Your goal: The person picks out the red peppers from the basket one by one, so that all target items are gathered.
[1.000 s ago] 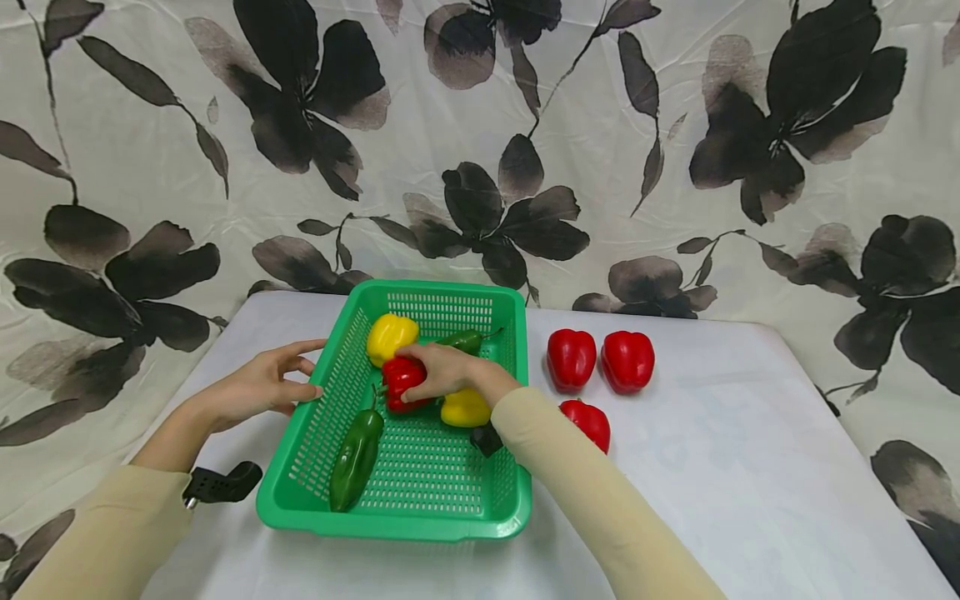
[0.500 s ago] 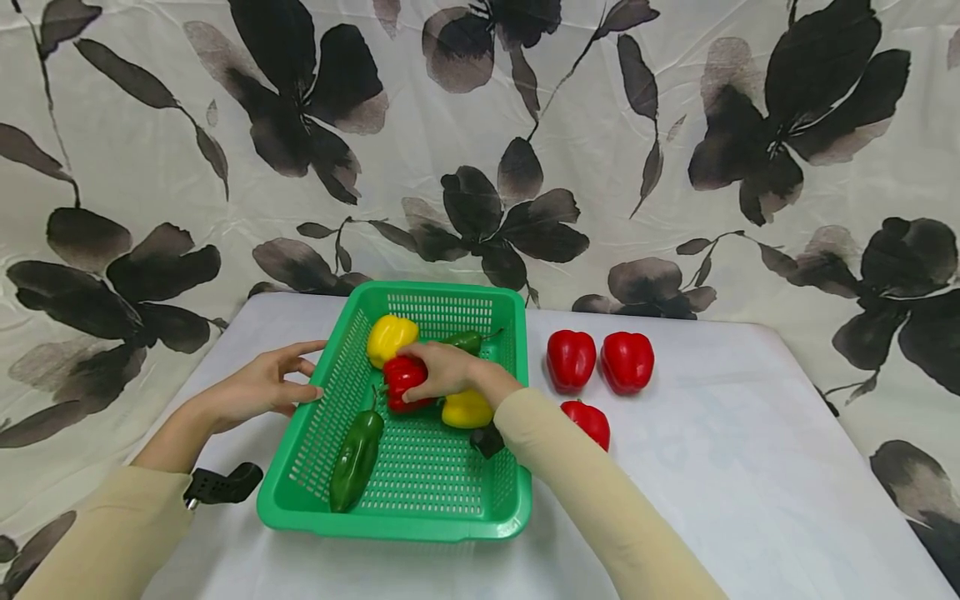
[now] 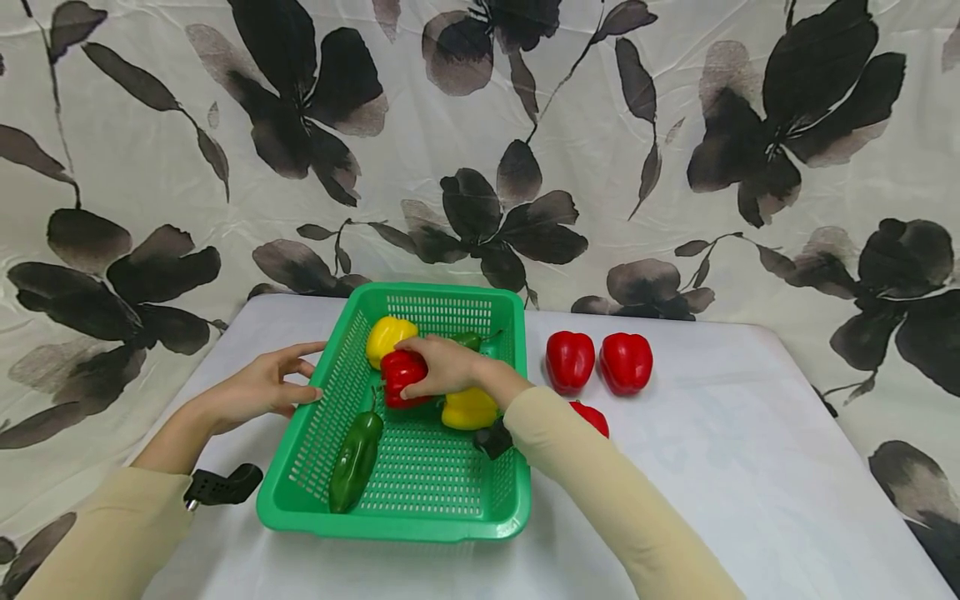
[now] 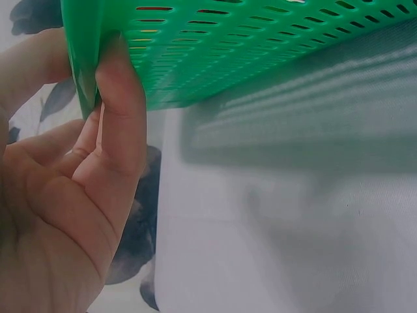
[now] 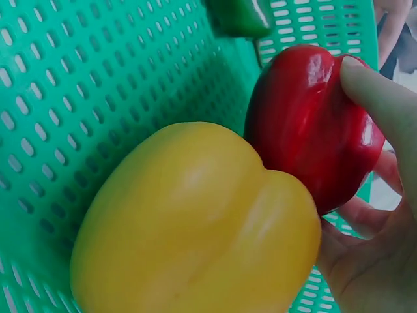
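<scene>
In the head view a green plastic basket [image 3: 390,527] stands on the white table. My right hand [image 3: 444,367] is inside it and grips a red bell pepper [image 3: 401,380] between thumb and fingers. The right wrist view shows the thumb on top of that red pepper, beside a large yellow bell pepper [image 5: 189,228]. My left hand [image 3: 262,382] pinches the basket's left rim; in the left wrist view its thumb and fingers lie on either side of the rim. A second yellow pepper [image 3: 386,335] and a green chili pepper [image 3: 356,462] lie inside the basket.
Behind the right hand another green chili pepper [image 3: 468,340] is partly hidden. Right of the basket, red bell peppers [image 3: 570,362] sit on the table [image 3: 750,467], one partly covered by the right sleeve. A flower-patterned cloth [image 3: 480,100] hangs behind the table.
The red pepper in my right hand has shifted slightly up and left in the head view. My right forearm has moved a little rightward. My left hand stays at the rim.
</scene>
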Available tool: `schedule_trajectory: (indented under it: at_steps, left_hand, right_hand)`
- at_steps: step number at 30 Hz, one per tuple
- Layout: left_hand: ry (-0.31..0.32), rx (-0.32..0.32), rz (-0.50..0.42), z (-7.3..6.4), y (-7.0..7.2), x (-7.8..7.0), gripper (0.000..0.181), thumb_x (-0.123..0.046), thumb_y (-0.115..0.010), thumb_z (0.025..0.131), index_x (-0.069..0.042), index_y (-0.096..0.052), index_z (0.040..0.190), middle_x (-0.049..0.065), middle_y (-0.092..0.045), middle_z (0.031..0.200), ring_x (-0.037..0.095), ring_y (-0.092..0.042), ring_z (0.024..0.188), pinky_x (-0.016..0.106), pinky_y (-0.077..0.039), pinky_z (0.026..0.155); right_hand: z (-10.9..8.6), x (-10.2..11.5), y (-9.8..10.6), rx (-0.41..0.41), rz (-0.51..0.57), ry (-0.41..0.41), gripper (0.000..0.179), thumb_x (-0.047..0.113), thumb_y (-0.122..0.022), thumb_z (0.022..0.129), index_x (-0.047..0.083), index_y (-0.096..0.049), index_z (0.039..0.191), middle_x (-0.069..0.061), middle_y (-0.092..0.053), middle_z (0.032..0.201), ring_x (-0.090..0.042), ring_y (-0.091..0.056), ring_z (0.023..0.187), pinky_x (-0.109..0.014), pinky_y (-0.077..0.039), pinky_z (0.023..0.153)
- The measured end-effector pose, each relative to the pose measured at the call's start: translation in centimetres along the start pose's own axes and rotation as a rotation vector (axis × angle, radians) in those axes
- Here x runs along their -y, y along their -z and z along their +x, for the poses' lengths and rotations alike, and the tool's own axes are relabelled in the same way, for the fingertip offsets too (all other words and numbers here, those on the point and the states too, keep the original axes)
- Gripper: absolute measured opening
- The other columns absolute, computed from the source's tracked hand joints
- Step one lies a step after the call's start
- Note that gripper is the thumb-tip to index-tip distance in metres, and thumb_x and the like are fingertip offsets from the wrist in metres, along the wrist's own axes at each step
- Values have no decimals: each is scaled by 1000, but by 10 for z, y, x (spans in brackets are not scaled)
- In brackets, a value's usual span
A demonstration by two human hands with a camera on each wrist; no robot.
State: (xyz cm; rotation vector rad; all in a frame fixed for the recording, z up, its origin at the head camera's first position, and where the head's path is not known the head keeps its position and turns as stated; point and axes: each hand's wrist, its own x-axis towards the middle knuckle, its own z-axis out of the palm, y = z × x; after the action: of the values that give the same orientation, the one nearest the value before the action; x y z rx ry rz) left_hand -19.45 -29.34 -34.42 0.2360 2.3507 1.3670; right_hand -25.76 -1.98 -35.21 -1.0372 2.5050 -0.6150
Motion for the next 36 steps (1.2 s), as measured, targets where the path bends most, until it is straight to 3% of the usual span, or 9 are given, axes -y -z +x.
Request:
schedule_trajectory:
  at_steps: [26,36]
  left_hand:
    - [15,-2,-1,3,1,4,82,-17,-65,84,-9,-14,147,24,-46,114,28,-64,83,42,-56,71]
    - [2,5,3,2,0,1,83,-17,-65,85,-8,-12,148,25,-46,113,27,-63,83,42,-56,71]
  right_hand:
    - [-27,2,29,-110,76,77,65,31,-68,82,15,-39,138,-7,-48,127,-19,-47,111,-26,-49,84]
    - [-44,-1,36,-154,58,95,65,30,-70,80,16,-42,136,-6,-48,127,-19,-46,111,-27,-51,83]
